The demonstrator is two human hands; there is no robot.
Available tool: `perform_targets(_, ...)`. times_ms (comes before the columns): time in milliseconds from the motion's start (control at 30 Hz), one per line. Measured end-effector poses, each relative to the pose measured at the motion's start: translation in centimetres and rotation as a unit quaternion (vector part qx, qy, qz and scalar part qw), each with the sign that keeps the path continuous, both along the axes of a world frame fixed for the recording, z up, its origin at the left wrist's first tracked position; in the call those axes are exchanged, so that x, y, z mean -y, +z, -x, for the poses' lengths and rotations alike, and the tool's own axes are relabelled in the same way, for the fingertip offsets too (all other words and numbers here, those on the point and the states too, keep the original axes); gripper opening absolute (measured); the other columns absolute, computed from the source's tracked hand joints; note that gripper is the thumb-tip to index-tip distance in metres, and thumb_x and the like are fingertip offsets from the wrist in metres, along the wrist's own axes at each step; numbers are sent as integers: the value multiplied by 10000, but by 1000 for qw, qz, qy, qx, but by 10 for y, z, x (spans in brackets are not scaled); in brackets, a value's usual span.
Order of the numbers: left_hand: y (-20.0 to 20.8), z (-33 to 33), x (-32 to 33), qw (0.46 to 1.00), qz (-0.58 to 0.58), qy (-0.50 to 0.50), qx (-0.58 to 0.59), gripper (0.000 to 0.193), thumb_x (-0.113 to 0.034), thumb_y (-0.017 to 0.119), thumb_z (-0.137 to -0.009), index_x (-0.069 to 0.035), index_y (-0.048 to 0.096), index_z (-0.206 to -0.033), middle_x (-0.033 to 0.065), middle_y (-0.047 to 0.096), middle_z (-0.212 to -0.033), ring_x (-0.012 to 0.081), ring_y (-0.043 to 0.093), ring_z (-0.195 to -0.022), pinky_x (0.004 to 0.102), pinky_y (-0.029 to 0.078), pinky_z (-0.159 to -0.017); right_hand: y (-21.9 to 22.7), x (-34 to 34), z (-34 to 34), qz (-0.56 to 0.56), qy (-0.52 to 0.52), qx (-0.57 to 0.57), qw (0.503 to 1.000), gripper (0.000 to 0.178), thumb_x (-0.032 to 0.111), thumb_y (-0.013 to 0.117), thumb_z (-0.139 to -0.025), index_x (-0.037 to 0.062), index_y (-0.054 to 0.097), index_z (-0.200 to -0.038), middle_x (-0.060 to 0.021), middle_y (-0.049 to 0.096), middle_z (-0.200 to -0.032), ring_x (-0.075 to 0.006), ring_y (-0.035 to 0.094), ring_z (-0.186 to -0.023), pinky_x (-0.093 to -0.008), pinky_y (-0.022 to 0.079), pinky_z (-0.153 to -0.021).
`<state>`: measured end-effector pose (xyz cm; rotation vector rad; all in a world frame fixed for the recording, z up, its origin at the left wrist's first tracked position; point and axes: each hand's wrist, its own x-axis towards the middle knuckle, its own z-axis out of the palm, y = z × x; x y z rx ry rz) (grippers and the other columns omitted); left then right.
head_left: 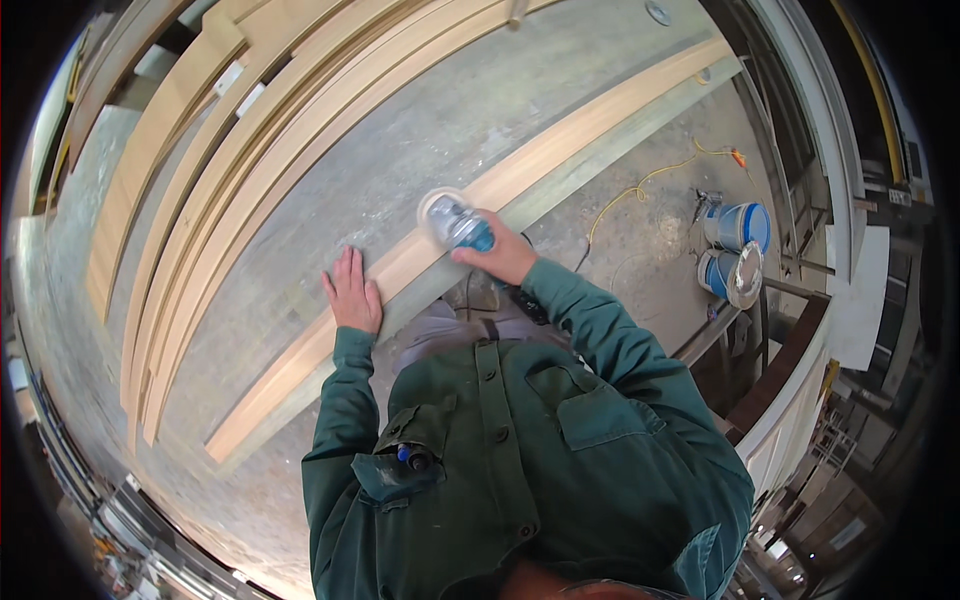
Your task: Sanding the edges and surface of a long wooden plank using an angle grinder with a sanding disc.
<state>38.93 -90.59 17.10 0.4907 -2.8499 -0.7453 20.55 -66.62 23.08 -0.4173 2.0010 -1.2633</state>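
A long pale wooden board (pixel 580 120) lies across the near side of the grey worktable (pixel 340 190), in front of my body. My right hand (pixel 503 252) is wrapped round the teal body of an orbital sander (pixel 455 222), whose round pad rests on the middle of the board and looks smeared by motion. To the left of the sander, my left hand (pixel 353 293) lies flat with fingers stretched out, at the far edge of the board. Nothing shows in that hand.
Several long wooden boards (pixel 265 185) lie at the far left of the table. On the right stand two blue-and-white buckets (pixel 738 226), crusted with pale residue. A yellow cord (pixel 640 188) runs over the floor beyond the table's near edge. A round disc (pixel 657 12) lies at the far end.
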Motion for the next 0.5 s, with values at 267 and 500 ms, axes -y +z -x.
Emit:
perform_targets(267,-4,107,-81,987,119,-75,76,644,-317,558,-877,-82,377,-1448,89,319,-1533,351,343,-1348,592,134,-1135,-4,-110,151,-16,-156,-16,988,798,479,782,-752,-13,467,-1295,-141,604,-1156,-192,573,-1050,-316,456,-930)
perform_targets(500,-4,236,-158,986,115,-95,77,632,-369,541,-898,-147,370,-1464,70,326,-1534,335,363,-1348,587,130,-1142,-9,-204,288,-40,-216,-50,974,778,515,774,-750,-18,514,-1253,-132,608,-1143,-189,572,-1040,-318,454,-922)
